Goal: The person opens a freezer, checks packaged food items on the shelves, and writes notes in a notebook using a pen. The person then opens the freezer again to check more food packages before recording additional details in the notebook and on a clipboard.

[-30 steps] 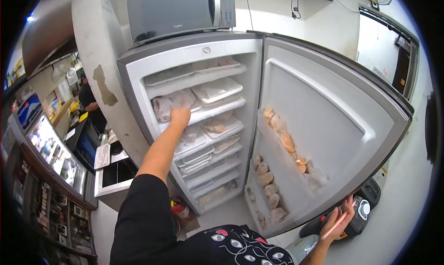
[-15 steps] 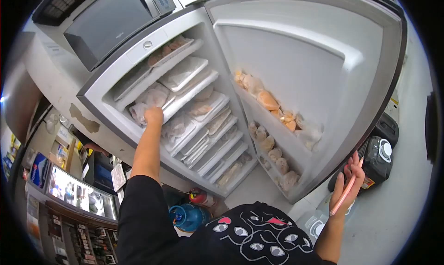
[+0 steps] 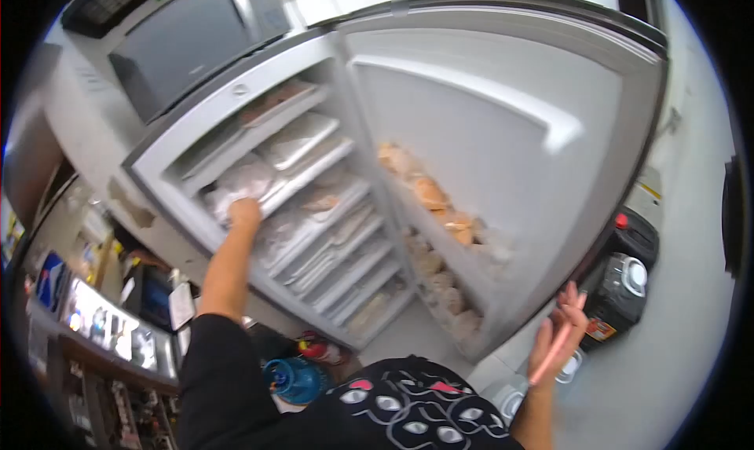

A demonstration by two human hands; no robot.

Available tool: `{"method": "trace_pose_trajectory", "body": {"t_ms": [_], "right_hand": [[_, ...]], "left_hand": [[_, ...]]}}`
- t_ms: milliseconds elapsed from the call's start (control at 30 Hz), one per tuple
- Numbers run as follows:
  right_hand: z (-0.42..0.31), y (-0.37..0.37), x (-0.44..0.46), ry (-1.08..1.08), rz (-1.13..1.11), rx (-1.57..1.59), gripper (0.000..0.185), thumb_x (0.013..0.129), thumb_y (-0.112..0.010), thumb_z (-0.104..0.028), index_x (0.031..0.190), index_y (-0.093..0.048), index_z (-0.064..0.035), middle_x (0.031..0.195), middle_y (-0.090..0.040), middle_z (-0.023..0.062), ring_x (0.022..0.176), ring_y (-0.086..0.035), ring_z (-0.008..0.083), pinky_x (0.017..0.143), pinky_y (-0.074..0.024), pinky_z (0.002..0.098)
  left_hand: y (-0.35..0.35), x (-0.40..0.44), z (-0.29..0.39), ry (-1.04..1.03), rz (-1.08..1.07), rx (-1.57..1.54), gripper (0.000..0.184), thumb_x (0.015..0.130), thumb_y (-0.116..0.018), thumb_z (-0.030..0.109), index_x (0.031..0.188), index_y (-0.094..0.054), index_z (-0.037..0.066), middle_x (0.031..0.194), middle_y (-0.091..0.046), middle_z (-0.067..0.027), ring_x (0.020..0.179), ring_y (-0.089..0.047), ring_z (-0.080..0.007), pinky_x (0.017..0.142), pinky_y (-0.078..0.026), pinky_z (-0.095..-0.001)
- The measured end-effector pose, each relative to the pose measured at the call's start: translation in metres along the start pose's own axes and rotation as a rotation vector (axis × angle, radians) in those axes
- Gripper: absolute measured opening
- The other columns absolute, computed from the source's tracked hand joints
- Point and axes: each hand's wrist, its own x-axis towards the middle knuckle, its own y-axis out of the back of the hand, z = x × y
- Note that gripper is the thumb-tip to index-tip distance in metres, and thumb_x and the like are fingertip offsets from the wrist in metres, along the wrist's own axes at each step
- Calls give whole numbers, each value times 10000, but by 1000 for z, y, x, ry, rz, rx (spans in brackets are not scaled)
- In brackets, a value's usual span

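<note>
My left hand (image 3: 245,212) reaches into the upright freezer (image 3: 283,187) at its second shelf. Its fingers are curled at a frosty plastic bag (image 3: 245,177) and partly hidden by it. To the right of that bag lies a white tray (image 3: 305,138) wrapped in clear film. My right hand (image 3: 561,332) is by the lower edge of the open freezer door (image 3: 471,96), with a slim pink pen (image 3: 551,354) held along the fingers. Door racks carry bags of orange food (image 3: 430,193) and pale bagged portions (image 3: 446,294). The view is blurred.
A microwave (image 3: 184,53) stands left of the freezer top. Black jugs (image 3: 616,301) with white and red caps are on the floor at right. A blue gas cylinder (image 3: 298,381) and a red fire extinguisher (image 3: 318,346) sit below left, near a lit display case (image 3: 114,328).
The whole view has shifted, with the freezer appearing farther left. My left hand stays at the bag on the same shelf. My right hand appears lower and farther left, still with the pen.
</note>
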Motion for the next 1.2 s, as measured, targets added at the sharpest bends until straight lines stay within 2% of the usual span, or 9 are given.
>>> {"method": "trace_pose_trajectory", "body": {"t_ms": [67,133,500,533,567,633,700,800,1200], "right_hand": [[-4,-4,4,75,-46,-26,326,796,-570,-12,1082,-419,-52,1284,-448,250,1216,-431,352,1014,-323,457],[-18,-3,10,76,-81,36,351,756,-518,87,1062,-417,-51,1322,-419,245,1256,-396,327,1056,-257,458],[-8,7,9,79,-91,65,388,759,-536,89,1094,-409,-60,1303,-431,255,1207,-451,336,1023,-314,456],[-9,6,8,87,-110,79,390,754,-537,92,1090,-409,-60,1300,-434,253,1207,-450,333,1023,-313,456],[-6,5,5,76,-99,67,359,758,-520,81,1071,-408,-55,1307,-428,245,1201,-450,326,1017,-317,450],[-6,6,6,106,-65,-62,280,813,-559,-30,1062,-430,-34,1280,-462,237,1166,-473,344,992,-351,431],[-10,4,4,15,-39,-108,254,856,-517,-93,1076,-402,-38,1298,-441,232,1137,-479,315,972,-359,410],[-7,8,5,-9,-36,-103,284,874,-480,-93,1136,-381,-44,1323,-402,233,1102,-474,281,942,-376,376],[-17,-12,29,60,60,-129,276,940,-439,-141,1154,-363,16,1309,-393,230,1191,-406,299,1012,-304,393]], "left_hand": [[-5,-22,-4,30,247,-107,183,808,-554,178,857,-695,73,874,-670,-135,834,-653,-260,725,-519,-364],[-10,-14,-13,-285,191,143,211,852,-500,163,845,-680,52,829,-670,-110,760,-657,-246,663,-511,-376],[-49,-24,-6,-23,583,-233,135,801,-569,160,748,-643,60,726,-641,-140,671,-649,-298,585,-512,-389],[-5,-60,11,0,426,-228,165,787,-584,192,739,-637,43,717,-639,-156,677,-646,-309,580,-506,-408],[17,-84,22,20,323,-447,200,800,-556,191,871,-643,26,820,-652,-178,802,-640,-338,705,-503,-422],[-21,-83,38,-71,416,-982,252,806,-566,208,932,-676,20,817,-668,-158,703,-637,-268,627,-493,-362],[9,-103,49,287,-86,-1686,270,875,-561,329,970,-654,94,792,-651,-61,739,-618,-203,684,-492,-310],[-18,-79,61,487,78,-2706,363,869,-614,241,1136,-467,44,1001,-578,-161,886,-615,-280,711,-520,-374],[2,-27,76,1165,539,-2880,249,883,-544,80,1065,-408,-22,965,-534,-190,769,-621,-313,631,-546,-381]]}}
